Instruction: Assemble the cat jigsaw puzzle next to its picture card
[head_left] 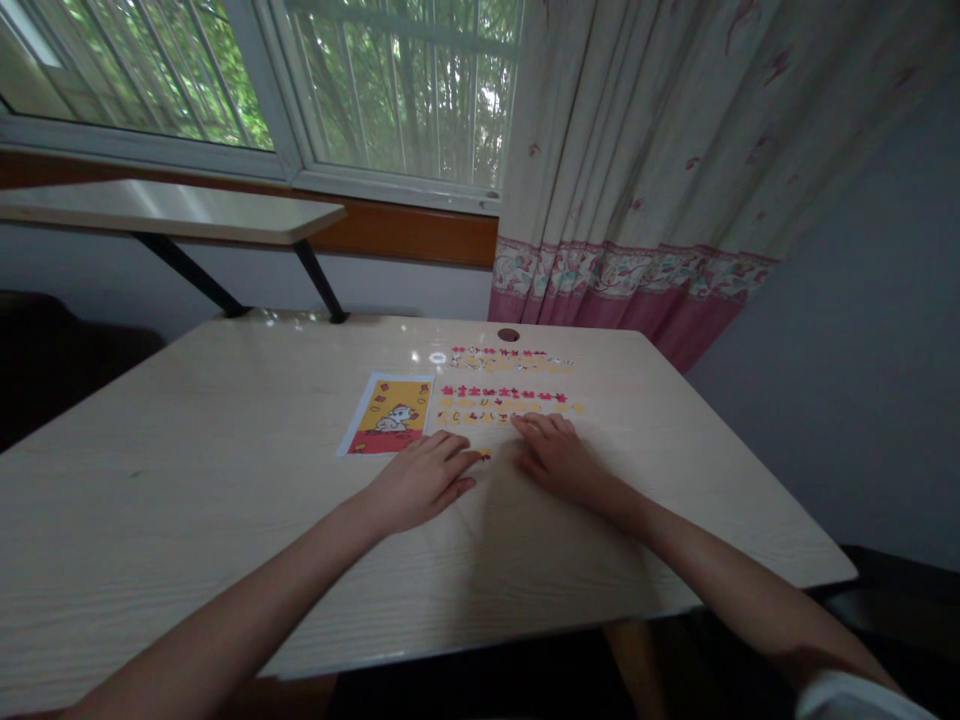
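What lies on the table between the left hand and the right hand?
In the head view, one small red-and-yellow puzzle piece lies by the left hand fingertips; otherwise bare table up to the right hand.

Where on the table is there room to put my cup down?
The table is bare left of the picture card, and along the near edge under both arms. Right of the right hand is bare too. It's crowded in the middle: puzzle pieces lie in rows, with the left hand beside them.

Both hands palm-down, L (420, 482) & R (555, 457), fingers loosely extended, forearms converging.
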